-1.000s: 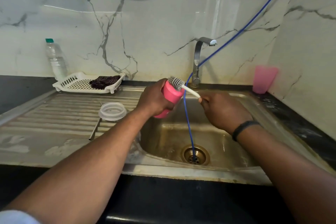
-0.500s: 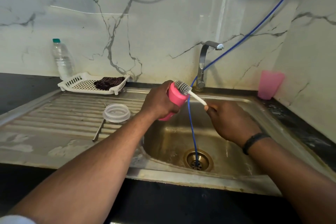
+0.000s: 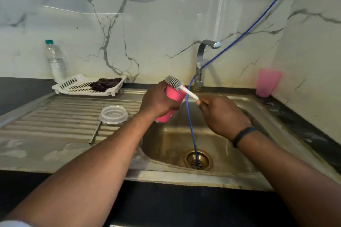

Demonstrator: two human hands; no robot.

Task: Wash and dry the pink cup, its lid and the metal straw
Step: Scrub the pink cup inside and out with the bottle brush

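Observation:
My left hand (image 3: 158, 100) grips the pink cup (image 3: 174, 96), tilted over the left edge of the sink basin (image 3: 171, 142). My right hand (image 3: 221, 114) pinches the white handle of a bottle brush (image 3: 175, 83), whose grey bristle head lies at the cup's mouth. The clear lid (image 3: 113, 114) sits on the steel drainboard (image 3: 55, 125) to the left. Just beside and below the lid lies the metal straw (image 3: 95, 134).
A blue hose (image 3: 191, 131) runs from the wall down into the drain (image 3: 197, 160). The tap (image 3: 202, 62) stands behind the basin. A second pink cup (image 3: 266, 84) is at the back right. A white tray (image 3: 73, 88) with a dark cloth (image 3: 105, 84) and a water bottle (image 3: 56, 61) stand back left.
The brush head has stayed at the cup's mouth with small shifts. Both hands hold the same grips; the view has drifted a little.

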